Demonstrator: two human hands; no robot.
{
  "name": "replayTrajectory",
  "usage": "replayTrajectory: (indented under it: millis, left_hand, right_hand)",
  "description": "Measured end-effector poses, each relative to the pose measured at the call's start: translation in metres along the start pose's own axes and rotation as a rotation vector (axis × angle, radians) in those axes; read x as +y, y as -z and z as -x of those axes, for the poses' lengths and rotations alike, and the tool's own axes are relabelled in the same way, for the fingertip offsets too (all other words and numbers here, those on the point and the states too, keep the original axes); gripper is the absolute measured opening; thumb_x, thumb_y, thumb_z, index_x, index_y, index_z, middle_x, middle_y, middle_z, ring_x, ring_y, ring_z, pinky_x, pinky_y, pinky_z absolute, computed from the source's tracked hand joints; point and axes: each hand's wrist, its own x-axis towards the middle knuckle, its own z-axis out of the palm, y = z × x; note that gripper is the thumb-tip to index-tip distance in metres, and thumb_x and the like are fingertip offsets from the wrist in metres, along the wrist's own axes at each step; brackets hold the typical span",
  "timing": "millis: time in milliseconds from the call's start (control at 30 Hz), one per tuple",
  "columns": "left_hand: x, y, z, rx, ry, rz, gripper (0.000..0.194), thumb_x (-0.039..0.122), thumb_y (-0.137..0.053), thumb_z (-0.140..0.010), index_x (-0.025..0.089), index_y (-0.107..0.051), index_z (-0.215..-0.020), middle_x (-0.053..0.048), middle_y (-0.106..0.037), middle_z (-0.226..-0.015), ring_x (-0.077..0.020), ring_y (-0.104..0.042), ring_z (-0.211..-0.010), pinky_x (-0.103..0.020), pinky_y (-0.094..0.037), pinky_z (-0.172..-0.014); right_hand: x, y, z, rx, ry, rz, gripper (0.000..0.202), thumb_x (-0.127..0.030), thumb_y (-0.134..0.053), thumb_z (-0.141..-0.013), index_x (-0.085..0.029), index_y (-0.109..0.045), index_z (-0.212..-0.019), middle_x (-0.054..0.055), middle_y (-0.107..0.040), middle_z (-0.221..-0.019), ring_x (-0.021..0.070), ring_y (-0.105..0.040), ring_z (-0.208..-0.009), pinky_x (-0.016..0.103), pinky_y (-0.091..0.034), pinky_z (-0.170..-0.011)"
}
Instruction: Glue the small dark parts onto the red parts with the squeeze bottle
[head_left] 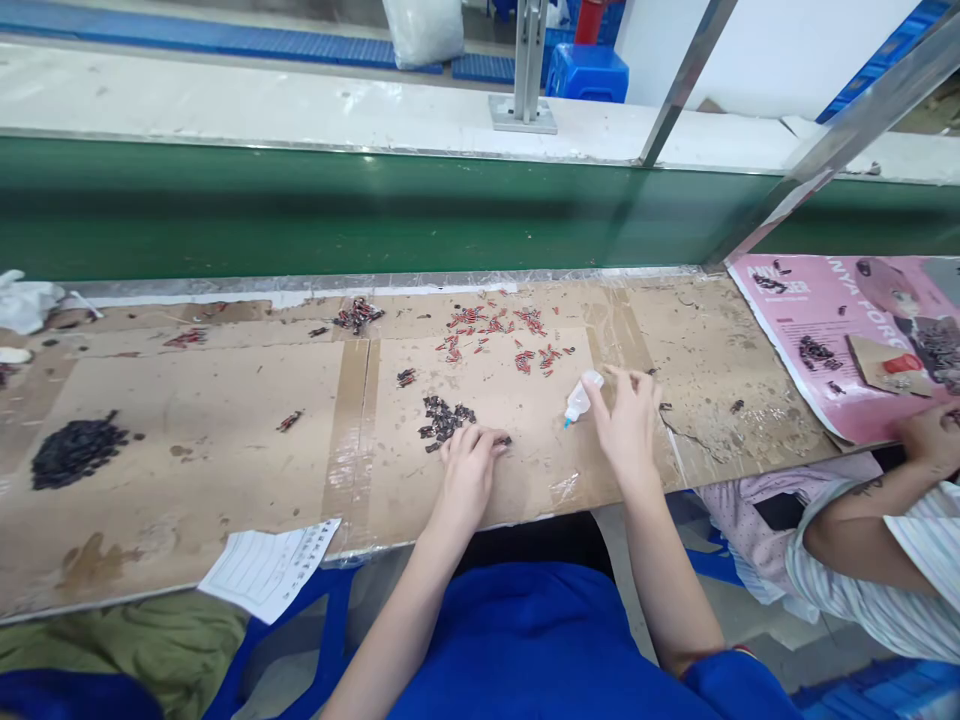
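Observation:
My left hand [472, 452] is on the cardboard, fingers bent together, with a small dark part [507, 441] at its fingertips. Just beyond it lies a loose pile of small black parts [442, 418]. A small translucent squeeze bottle [583, 396] with a blue tip is in my right hand [628, 418]. Its tip points down and to the left, and my thumb presses against its side. Farther back, small red-and-black pieces [529, 320] are scattered in clusters. A few more dark pieces [406, 377] sit left of these.
A larger black pile [79, 450] is at the left. A paper sheet [270, 568] overhangs the front edge. A green conveyor belt [300, 215] runs behind the cardboard-covered table. At right, a co-worker's hand [934, 438] rests by a pink poster [802, 370] with parts on it.

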Motion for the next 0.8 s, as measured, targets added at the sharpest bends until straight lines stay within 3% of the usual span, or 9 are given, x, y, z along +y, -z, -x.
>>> replayTrajectory:
  millis: [67, 167, 267, 433, 533, 600, 733, 800]
  left_hand:
    - [-0.002, 0.002, 0.001, 0.003, 0.003, 0.026, 0.016, 0.017, -0.052, -0.090, 0.024, -0.067, -0.091, -0.006, -0.070, -0.093, -0.0234, -0.059, -0.093, -0.038, -0.042, -0.084]
    - [-0.003, 0.005, 0.003, 0.041, -0.012, 0.080, 0.016, 0.015, -0.051, -0.089, 0.022, -0.065, -0.089, -0.006, -0.070, -0.092, -0.0236, -0.060, -0.093, -0.038, -0.044, -0.083]
    - [-0.004, 0.007, 0.005, 0.085, -0.024, 0.152, 0.016, 0.017, -0.050, -0.090, 0.022, -0.065, -0.087, -0.006, -0.072, -0.088, -0.0225, -0.063, -0.088, -0.038, -0.046, -0.082]
    - [0.000, 0.016, 0.003, 0.157, -0.010, 0.327, 0.017, 0.027, -0.052, -0.090, 0.023, -0.069, -0.088, -0.005, -0.074, -0.089, -0.0214, -0.066, -0.086, -0.037, -0.051, -0.081]
    - [0.006, 0.019, 0.000, 0.173, 0.047, 0.417, 0.017, 0.030, -0.056, -0.087, 0.023, -0.071, -0.088, -0.005, -0.075, -0.090, -0.0214, -0.068, -0.089, -0.038, -0.053, -0.083]
    - [0.009, 0.019, 0.000, 0.194, 0.099, 0.464, 0.016, 0.032, -0.059, -0.085, 0.022, -0.072, -0.086, -0.006, -0.075, -0.089, -0.0217, -0.068, -0.088, -0.038, -0.054, -0.084]
    - [0.015, 0.019, -0.001, 0.219, 0.160, 0.502, 0.014, 0.032, -0.063, -0.082, 0.022, -0.073, -0.083, -0.006, -0.076, -0.087, -0.0221, -0.069, -0.087, -0.039, -0.054, -0.085]
    - [0.016, 0.020, -0.001, 0.226, 0.155, 0.497, 0.014, 0.032, -0.063, -0.082, 0.022, -0.073, -0.083, -0.005, -0.076, -0.087, -0.0221, -0.069, -0.087, -0.039, -0.054, -0.085]
  right_hand:
    - [-0.005, -0.005, -0.021, -0.110, 0.213, 0.043, 0.025, -0.032, -0.055, -0.091, -0.017, -0.072, -0.102, 0.015, -0.067, -0.103, 0.0294, -0.053, -0.101, 0.045, -0.042, -0.092]
    - [-0.016, -0.021, -0.048, -0.363, 0.451, 0.071, 0.020, -0.021, -0.055, -0.091, -0.021, -0.075, -0.092, 0.010, -0.071, -0.098, 0.0257, -0.053, -0.097, 0.038, -0.044, -0.089]
    - [-0.026, -0.033, -0.061, -0.512, 0.493, 0.206, 0.018, -0.015, -0.057, -0.088, -0.019, -0.075, -0.090, 0.009, -0.073, -0.099, 0.0250, -0.056, -0.095, 0.035, -0.045, -0.083]
    - [-0.032, -0.031, -0.057, -0.500, 0.506, 0.331, 0.026, -0.008, -0.052, -0.088, -0.015, -0.070, -0.106, 0.014, -0.070, -0.105, 0.0260, -0.059, -0.099, 0.035, -0.045, -0.085]
    - [-0.033, -0.022, -0.047, -0.473, 0.471, 0.207, 0.025, -0.007, -0.052, -0.088, -0.016, -0.072, -0.101, 0.015, -0.069, -0.103, 0.0255, -0.061, -0.101, 0.036, -0.046, -0.088]
    - [-0.035, -0.016, -0.036, -0.453, 0.413, -0.010, 0.020, -0.010, -0.056, -0.086, -0.017, -0.073, -0.094, 0.011, -0.071, -0.099, 0.0232, -0.064, -0.096, 0.036, -0.048, -0.087]
    - [-0.044, -0.009, -0.002, -0.456, 0.148, -0.553, 0.011, -0.025, -0.065, -0.080, -0.020, -0.074, -0.085, 0.005, -0.075, -0.083, 0.0183, -0.068, -0.073, 0.033, -0.054, -0.072]
    - [-0.050, -0.010, 0.015, -0.500, 0.006, -0.759, 0.013, -0.031, -0.070, -0.075, -0.020, -0.074, -0.080, 0.004, -0.076, -0.080, 0.0189, -0.069, -0.072, 0.033, -0.055, -0.071]
